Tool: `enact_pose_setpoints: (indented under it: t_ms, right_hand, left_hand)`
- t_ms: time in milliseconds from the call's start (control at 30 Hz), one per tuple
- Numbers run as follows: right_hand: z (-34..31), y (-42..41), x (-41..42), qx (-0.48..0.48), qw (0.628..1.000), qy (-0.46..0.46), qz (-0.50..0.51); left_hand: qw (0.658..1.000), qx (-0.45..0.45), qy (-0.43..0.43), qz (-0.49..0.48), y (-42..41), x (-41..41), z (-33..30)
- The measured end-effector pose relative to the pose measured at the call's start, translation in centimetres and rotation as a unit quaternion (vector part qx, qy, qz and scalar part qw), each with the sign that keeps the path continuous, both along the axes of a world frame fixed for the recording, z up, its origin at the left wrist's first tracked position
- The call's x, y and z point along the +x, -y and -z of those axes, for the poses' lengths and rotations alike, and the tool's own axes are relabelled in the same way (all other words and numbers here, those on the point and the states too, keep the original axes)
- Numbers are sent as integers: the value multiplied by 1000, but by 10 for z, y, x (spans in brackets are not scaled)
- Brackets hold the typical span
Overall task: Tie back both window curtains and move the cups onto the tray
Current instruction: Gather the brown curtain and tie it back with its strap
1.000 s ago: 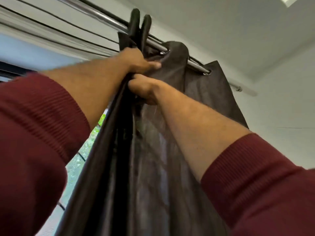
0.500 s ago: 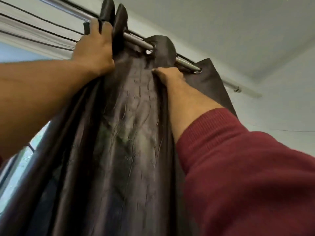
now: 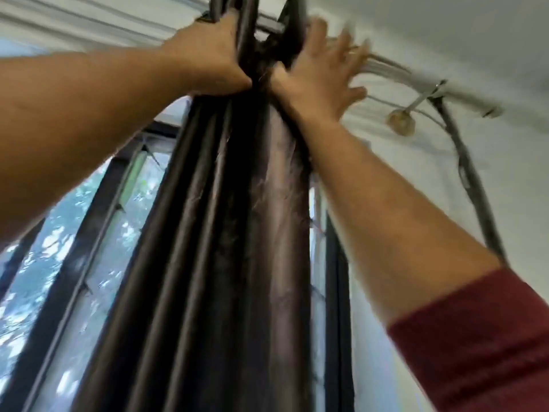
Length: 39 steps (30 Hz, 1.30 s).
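Note:
A dark brown curtain point(image 3: 225, 248) hangs bunched into tight folds from a metal rod point(image 3: 267, 25) near the ceiling. My left hand point(image 3: 208, 58) is closed around the top folds on the curtain's left side, just under the rod. My right hand point(image 3: 318, 75) presses flat against the right side of the bunch, fingers spread and blurred. Both arms reach up, with dark red sleeves. No cups or tray are in view.
Behind the curtain a window point(image 3: 89, 233) with dark frame bars shows green foliage outside. The rod's round end bracket point(image 3: 401, 123) sits on the white wall at the right, with a dark cable point(image 3: 472, 185) running down the wall.
The curtain's spread right part has been pushed left into one tight bunch. My right hand went from gripping the fabric to pressing on it with fingers spread. The window shows on both sides.

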State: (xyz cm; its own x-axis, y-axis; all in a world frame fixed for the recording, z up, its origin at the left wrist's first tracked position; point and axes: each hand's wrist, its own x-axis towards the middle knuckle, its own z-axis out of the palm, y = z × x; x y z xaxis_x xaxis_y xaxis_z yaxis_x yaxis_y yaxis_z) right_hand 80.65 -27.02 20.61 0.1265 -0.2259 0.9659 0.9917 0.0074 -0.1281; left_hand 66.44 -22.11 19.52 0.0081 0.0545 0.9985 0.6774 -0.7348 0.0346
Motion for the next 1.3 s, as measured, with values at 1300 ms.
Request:
enact_pose_setpoints:
  t_ms: [1300]
  right_hand:
    - [722,-22,-37,-563,355,-334,-667]
  left_hand:
    - [832,-508,-159,158,10,-86,687]
